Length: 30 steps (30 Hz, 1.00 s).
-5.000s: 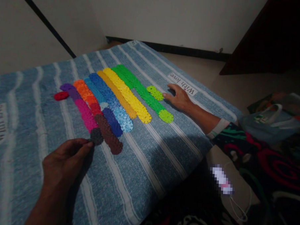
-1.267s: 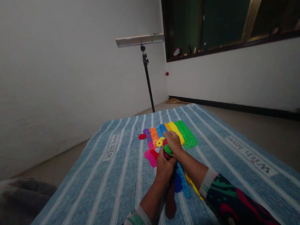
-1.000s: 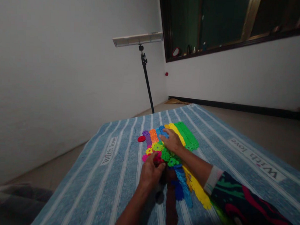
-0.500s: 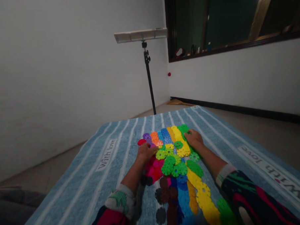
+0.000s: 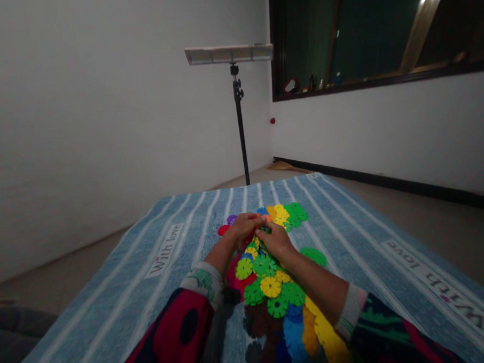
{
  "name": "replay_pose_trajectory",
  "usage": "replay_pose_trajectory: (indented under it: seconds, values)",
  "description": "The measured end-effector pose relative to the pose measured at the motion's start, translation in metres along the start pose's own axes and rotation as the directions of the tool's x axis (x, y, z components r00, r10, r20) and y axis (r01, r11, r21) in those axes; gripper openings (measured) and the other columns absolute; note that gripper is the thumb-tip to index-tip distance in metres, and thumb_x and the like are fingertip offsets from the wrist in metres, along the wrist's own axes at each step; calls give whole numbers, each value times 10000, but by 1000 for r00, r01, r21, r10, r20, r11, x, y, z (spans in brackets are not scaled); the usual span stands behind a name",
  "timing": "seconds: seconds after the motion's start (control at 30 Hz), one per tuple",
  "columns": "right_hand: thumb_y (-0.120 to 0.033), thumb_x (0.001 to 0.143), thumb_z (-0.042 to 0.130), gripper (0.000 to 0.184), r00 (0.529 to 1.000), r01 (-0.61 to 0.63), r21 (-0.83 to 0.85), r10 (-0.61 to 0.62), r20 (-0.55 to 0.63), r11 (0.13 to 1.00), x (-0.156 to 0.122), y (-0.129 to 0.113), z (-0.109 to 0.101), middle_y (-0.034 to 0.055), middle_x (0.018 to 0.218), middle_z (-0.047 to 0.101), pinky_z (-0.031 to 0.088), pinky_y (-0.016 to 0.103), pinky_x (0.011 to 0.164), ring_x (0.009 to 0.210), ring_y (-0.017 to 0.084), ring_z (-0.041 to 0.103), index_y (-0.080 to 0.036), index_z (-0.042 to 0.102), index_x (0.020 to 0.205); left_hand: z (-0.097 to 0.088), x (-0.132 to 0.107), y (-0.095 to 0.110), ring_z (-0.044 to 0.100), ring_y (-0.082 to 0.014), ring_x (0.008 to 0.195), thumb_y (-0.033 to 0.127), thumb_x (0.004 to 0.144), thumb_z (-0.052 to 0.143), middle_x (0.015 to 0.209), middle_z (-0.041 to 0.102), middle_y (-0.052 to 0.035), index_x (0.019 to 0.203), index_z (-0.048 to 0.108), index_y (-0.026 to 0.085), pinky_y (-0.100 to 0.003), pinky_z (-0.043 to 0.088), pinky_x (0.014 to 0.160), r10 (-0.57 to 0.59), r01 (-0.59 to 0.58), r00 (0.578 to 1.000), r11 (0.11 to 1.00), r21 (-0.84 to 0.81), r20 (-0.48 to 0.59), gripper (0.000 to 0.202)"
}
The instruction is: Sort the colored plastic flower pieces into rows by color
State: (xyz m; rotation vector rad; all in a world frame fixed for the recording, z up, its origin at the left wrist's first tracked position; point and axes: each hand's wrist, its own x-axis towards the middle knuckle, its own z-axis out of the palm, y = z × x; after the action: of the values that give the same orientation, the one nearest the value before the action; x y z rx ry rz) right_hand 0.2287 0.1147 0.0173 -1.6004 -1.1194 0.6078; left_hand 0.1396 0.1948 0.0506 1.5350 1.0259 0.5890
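Several coloured plastic flower-shaped discs (image 5: 270, 286) lie jumbled on a blue striped towel (image 5: 174, 264). My left hand (image 5: 244, 225) rests palm down on the far part of the pile, fingers curled over discs. Beside it, and touching it, my right hand (image 5: 274, 241) also lies on the discs with fingers bent. Green and yellow discs (image 5: 289, 212) show just beyond the hands. A red disc (image 5: 223, 230) lies at the left edge of the pile. Darker brown and blue discs (image 5: 277, 333) lie close to me.
A black light stand with a flat panel (image 5: 237, 95) stands behind the towel by the white wall. A dark window (image 5: 372, 37) is at the upper right. The towel bears the words "With love" (image 5: 439, 267). Bare floor (image 5: 425, 216) lies to the right.
The neat colour rows have been swept into a loose heap. Since half a second ago both hands moved together at the far middle of the pile, dragging discs toward me.
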Motion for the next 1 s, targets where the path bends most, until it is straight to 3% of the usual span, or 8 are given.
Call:
replay_pose_trajectory:
  seconds: [0.1,0.2,0.3,0.4,0.57,0.67,0.8,1.0]
  values:
    - [-278,789,592,242,990,70,113,-83,111,991,-20,-19,8,40,931,741,511,310,771,866,199,676,-196,730,969,-3,6,11,582,-150,655,371,587,781,672,653,-15,779,695,142,-256,440,600,30,-33,999,995,94,41,311]
    - [-299,801,594,182,949,214,88,-228,216,973,-23,-29,1,25,842,727,509,304,746,795,187,663,-206,742,854,-11,10,20,591,-158,702,321,584,782,718,677,-13,811,712,144,-259,446,645,107,-110,994,970,215,29,296]
    - [-318,814,604,173,925,378,-114,-370,87,919,6,-18,-27,39,982,718,487,306,871,972,198,644,-230,746,860,-32,16,20,608,-173,702,332,674,715,722,685,-27,803,711,143,-264,438,632,110,-59,989,905,421,-98,228]
    - [-356,835,595,256,986,93,-506,-150,-72,858,52,9,-64,78,1114,698,457,315,954,1084,223,622,-226,737,1003,-59,23,11,652,-233,863,311,714,683,865,728,-94,819,717,140,-274,445,700,189,92,931,707,701,-313,203]
    - [-428,860,526,443,981,-160,-605,60,-183,780,104,51,-97,212,1181,669,465,424,917,1137,337,614,-119,701,1125,-76,33,-11,656,-338,1010,400,775,615,1051,712,-238,891,727,84,-316,451,726,102,298,895,587,753,-434,355]
    - [-462,862,505,453,977,-210,-639,135,-165,740,117,56,-89,223,1155,684,473,404,883,1116,334,632,-116,732,1046,-67,42,-18,666,-307,1008,454,803,556,1095,709,-225,963,728,94,-290,449,694,56,343,898,533,774,-437,430]
    - [-513,847,513,464,983,-177,-659,168,-78,731,126,47,-66,204,1137,701,475,356,845,1102,313,640,-139,753,979,-50,60,-19,684,-265,926,524,810,524,1030,731,-193,915,743,114,-263,432,648,51,246,947,521,817,-317,477]
    - [-555,816,555,450,985,-53,-618,142,97,785,116,25,-30,151,1036,739,465,288,727,984,272,670,-158,759,873,-29,77,-13,674,-233,791,531,751,616,744,722,-109,733,738,149,-257,420,614,76,80,982,668,740,-175,401]
